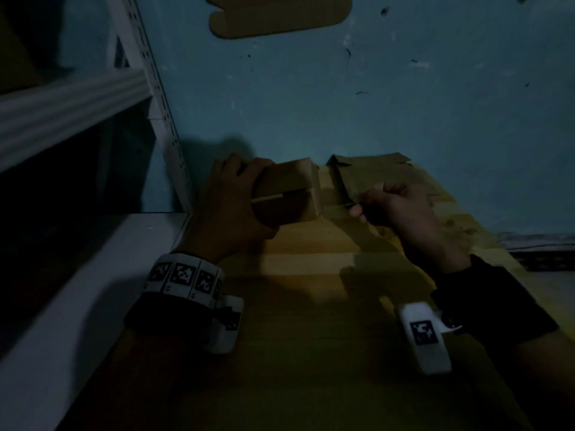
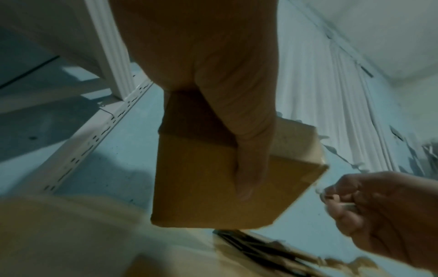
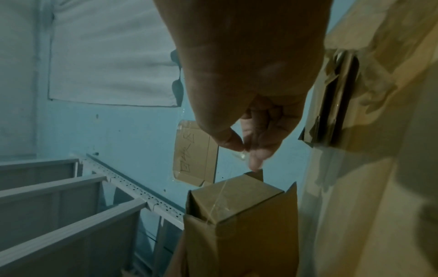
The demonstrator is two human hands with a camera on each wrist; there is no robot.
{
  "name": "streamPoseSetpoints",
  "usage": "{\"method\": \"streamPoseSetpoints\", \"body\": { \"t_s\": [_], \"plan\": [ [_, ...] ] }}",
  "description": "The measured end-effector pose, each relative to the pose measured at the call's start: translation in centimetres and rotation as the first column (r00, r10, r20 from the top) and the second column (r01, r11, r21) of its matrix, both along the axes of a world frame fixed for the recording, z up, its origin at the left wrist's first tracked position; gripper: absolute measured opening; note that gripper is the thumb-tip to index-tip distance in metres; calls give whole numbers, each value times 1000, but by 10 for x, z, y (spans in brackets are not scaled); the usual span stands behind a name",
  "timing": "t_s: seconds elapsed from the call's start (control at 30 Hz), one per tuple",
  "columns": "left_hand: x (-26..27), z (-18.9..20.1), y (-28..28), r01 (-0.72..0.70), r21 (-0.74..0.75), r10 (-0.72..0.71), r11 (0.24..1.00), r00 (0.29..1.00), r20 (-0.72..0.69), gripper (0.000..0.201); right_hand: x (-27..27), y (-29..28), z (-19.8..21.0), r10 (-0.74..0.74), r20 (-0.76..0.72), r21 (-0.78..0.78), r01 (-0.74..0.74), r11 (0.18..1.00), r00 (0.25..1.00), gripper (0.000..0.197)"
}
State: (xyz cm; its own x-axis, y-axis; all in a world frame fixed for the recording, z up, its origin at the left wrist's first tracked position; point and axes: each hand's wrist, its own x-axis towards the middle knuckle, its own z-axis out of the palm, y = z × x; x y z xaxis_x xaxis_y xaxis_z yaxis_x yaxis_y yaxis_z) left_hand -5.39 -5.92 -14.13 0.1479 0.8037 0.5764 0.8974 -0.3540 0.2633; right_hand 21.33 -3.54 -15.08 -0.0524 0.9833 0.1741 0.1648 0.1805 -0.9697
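A small brown cardboard box [image 1: 284,194] is held above a wooden table [image 1: 311,290], and my left hand [image 1: 230,206] grips it from the left with the thumb across its near face [image 2: 208,178]. My right hand [image 1: 395,206] pinches the end of a strip of clear tape [image 3: 241,155] between thumb and forefinger, just right of the box. The tape runs taut from the box's end face [image 3: 227,202] to the pinch. The scene is dim.
A white metal shelf rack [image 1: 93,98] stands at the left against a blue wall [image 1: 342,98]. A stack of flat cardboard blanks [image 1: 367,175] lies at the table's far edge. Another flattened cardboard piece [image 1: 280,17] hangs on the wall above.
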Motion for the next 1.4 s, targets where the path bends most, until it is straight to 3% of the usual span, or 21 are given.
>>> {"method": "streamPoseSetpoints", "body": {
  "t_s": [0.2,0.33,0.47,0.63,0.8,0.87,0.93,1.03,1.13,1.23,1.3,1.4],
  "plan": [
    [-6,4,-4,-222,-74,217,972,974,-69,88,7,-3,4,9,121,-24,-6,1000,993,26],
    [-2,5,-6,-325,-141,300,935,938,-174,91,11,-2,7,-27,45,-56,30,998,999,26],
    [5,7,-4,-307,-212,295,928,952,-88,93,15,1,10,-156,-53,-1,156,988,986,26],
    [9,13,2,-162,-274,200,948,973,117,83,24,9,9,-300,-101,39,306,951,948,23],
    [-8,16,-1,-69,-272,166,960,922,349,79,59,16,9,-488,-58,125,492,862,871,12],
    [-13,15,-4,-61,-256,155,965,919,364,80,75,17,12,-489,24,177,478,860,872,8],
    [-12,13,-6,-35,-254,133,966,917,377,79,87,16,13,-494,209,241,445,863,844,3],
    [-9,8,-5,9,-242,82,970,928,364,76,102,18,7,-470,494,284,375,883,732,12],
    [-8,8,-5,12,-225,66,974,939,337,77,105,21,-1,-397,677,253,310,916,620,25],
    [-6,8,-5,-1,-229,75,973,946,315,79,103,24,-6,-310,775,182,275,944,551,33],
    [-5,8,-5,0,-222,69,975,951,303,87,100,25,-5,-236,815,115,251,961,530,30],
    [-5,7,-3,-9,-232,79,973,952,294,81,95,24,1,-128,864,34,197,980,487,21]
  ]
}}
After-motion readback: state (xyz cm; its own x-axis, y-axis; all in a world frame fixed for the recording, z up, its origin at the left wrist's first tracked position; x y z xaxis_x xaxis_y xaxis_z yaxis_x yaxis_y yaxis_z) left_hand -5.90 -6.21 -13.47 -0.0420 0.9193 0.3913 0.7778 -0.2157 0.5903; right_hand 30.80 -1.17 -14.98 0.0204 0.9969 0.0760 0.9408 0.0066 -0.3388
